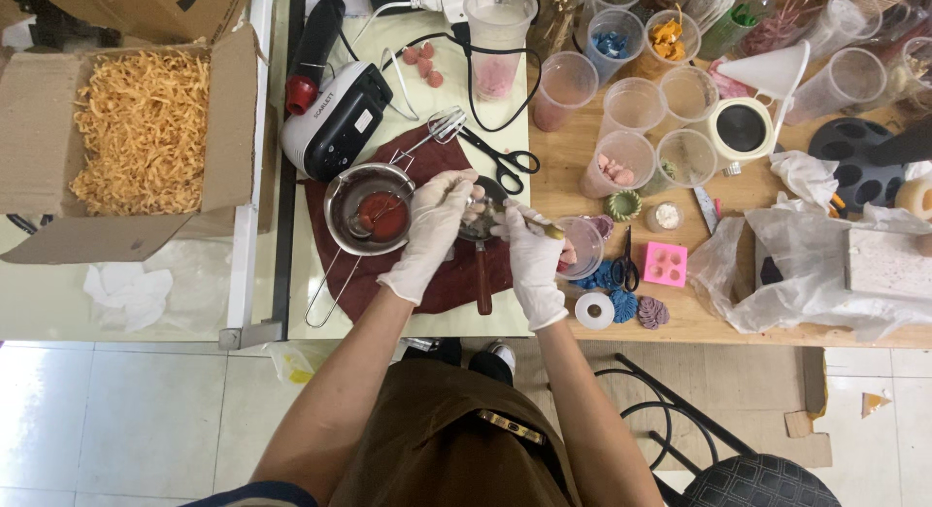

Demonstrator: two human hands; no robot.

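Melting pot [369, 211], steel, red wax inside, on maroon cloth [427, 274] near counter's front edge. Left hand [437, 220] pinching small ladle [479, 225]; right hand [524, 243] grasping stick [539, 223]. Judged step: scraping; steadiness needed.

craft workshop: moulds [665, 263], wax cups [618, 164]

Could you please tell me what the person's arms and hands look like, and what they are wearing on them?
Both the left hand and right hand wear thin white disposable gloves ending just past the wrists. The forearms are bare, with no sleeves, watch or jewellery visible.
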